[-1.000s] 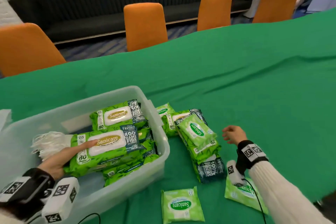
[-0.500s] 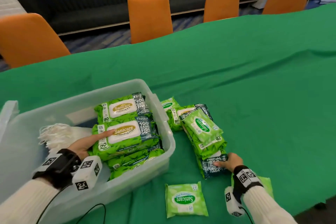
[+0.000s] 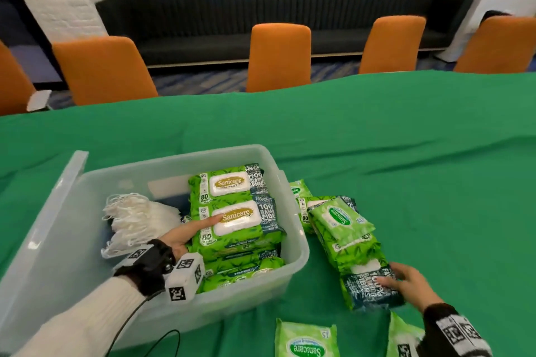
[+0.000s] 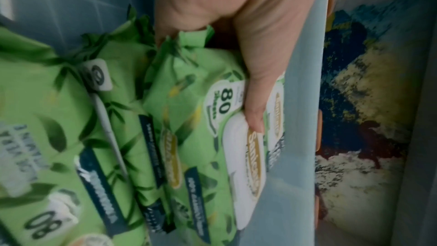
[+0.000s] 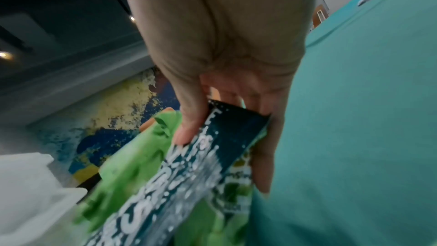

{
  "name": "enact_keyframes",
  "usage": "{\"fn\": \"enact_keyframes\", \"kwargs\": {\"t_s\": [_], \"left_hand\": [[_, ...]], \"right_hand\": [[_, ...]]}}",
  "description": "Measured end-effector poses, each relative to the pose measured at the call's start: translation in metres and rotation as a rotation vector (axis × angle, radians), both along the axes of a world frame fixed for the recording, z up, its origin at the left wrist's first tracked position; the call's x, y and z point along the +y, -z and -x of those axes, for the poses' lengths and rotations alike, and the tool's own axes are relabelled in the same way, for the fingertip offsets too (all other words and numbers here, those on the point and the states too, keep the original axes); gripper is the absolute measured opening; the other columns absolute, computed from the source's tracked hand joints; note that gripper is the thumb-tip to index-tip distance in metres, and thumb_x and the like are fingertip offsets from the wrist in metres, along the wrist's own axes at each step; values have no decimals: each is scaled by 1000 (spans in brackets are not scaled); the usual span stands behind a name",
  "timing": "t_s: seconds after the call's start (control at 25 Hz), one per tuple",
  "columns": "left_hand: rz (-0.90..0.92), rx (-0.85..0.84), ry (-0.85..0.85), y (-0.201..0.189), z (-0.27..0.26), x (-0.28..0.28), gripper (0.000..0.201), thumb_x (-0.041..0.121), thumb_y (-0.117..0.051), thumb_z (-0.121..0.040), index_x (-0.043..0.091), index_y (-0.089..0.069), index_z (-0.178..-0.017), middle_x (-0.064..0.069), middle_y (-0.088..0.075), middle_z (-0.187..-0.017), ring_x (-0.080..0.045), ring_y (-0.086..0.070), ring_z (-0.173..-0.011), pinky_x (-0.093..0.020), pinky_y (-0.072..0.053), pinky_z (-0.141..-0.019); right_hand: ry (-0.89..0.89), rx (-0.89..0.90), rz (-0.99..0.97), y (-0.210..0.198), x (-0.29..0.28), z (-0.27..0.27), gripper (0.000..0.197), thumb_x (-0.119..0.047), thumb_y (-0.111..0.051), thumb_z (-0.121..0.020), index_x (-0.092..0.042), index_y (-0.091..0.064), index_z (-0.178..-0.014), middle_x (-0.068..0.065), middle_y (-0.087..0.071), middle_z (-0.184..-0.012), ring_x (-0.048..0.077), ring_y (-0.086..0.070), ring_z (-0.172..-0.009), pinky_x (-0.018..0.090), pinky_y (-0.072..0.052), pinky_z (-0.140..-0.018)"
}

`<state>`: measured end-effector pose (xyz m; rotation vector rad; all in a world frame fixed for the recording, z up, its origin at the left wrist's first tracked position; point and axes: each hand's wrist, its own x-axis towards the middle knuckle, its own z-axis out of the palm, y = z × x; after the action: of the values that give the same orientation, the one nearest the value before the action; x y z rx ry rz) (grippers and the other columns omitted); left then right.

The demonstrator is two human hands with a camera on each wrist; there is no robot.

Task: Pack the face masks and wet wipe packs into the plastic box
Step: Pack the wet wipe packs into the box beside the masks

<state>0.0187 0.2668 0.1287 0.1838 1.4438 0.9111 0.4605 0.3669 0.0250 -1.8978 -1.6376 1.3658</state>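
R hand (image 3: pixel 407 284) grips pack (image 3: pixel 366 294) (thumb atop).

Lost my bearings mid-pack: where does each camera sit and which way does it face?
Head: on the head, facing forward and down over the green table at the plastic box; white sleeves, left hand and right hand show.
Left wrist: looks along the left hand into the box at the top pack it holds.
Right wrist: looks along the right hand at the dark-ended pack it grips.
Shared: head and right wrist both show that pack.
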Motion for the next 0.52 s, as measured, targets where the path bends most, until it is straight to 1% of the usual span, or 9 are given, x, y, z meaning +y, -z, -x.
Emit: {"fn": "enact_keyframes", "kwargs": {"t_s": [0.04,0.16,0.2,0.28,0.32,0.4,0.44,0.48,0.52], "left_hand": [[-7,38,-25,3,2,4,54,19,-80,-67,6,-65,-117,-24,-66,-115,-36,-66,-102,-57,-48,-92],[-40,68,2,21,1,13,64,31,-83,-64,10,-60,-121,-19,-65,-120,-31,-65,-106,-50,-51,-92],[-31,101,-10,20,0,15,60,32,-81,-67,11,-60,-120,-18,-67,-116,-30,-65,-104,-47,-53,-88],[-13,104,3,14,-1,15,45,25,-73,-77,6,-61,-116,-22,-71,-100,-30,-69,-90,-46,-55,-81],[-6,103,27,14,0,17,44,21,-71,-77,4,-61,-117,-23,-72,-96,-31,-68,-90,-49,-53,-85],[-20,115,52,14,4,21,44,13,-70,-77,3,-61,-118,-24,-71,-97,-33,-67,-92,-52,-50,-89],[-30,83,48,14,8,23,44,10,-69,-76,3,-61,-119,-26,-69,-102,-36,-66,-95,-55,-49,-90],[-20,71,59,14,8,25,45,8,-68,-75,4,-61,-119,-27,-67,-108,-39,-65,-99,-58,-48,-92],[-11,62,69,12,8,26,43,7,-67,-77,4,-61,-119,-28,-65,-112,-42,-64,-101,-59,-48,-91]], "right_hand": [[21,38,0,-10,-1,-2,68,-9,-70,-78,4,-38,-137,23,-40,-142,34,-40,-131,43,-27,-110],[67,72,-25,-46,-14,-15,65,-11,-70,-79,2,-41,-135,20,-46,-138,34,-46,-125,43,-31,-106],[66,49,-48,-60,-21,-22,61,-21,-73,-76,-3,-49,-129,15,-54,-130,31,-52,-117,42,-35,-101],[16,-1,-79,-93,-36,-35,56,-53,-77,-59,-20,-60,-100,-3,-61,-96,19,-58,-88,35,-40,-80],[9,-23,-132,-110,-43,-43,56,-55,-78,-57,-20,-61,-98,-4,-61,-93,17,-58,-85,34,-41,-78],[81,-1,-277,-134,-52,-63,58,-26,-79,-70,-3,-58,-119,8,-62,-113,20,-56,-105,35,-40,-92],[123,64,-323,-145,-54,-68,60,-18,-77,-71,0,-55,-124,5,-59,-115,16,-53,-107,31,-37,-95],[122,150,-372,-159,-57,-69,58,-23,-79,-68,-2,-59,-118,-1,-58,-108,10,-52,-102,24,-36,-91],[79,223,-414,-172,-60,-64,52,-38,-82,-61,-8,-63,-100,-8,-57,-93,5,-51,-88,17,-35,-80]]}}
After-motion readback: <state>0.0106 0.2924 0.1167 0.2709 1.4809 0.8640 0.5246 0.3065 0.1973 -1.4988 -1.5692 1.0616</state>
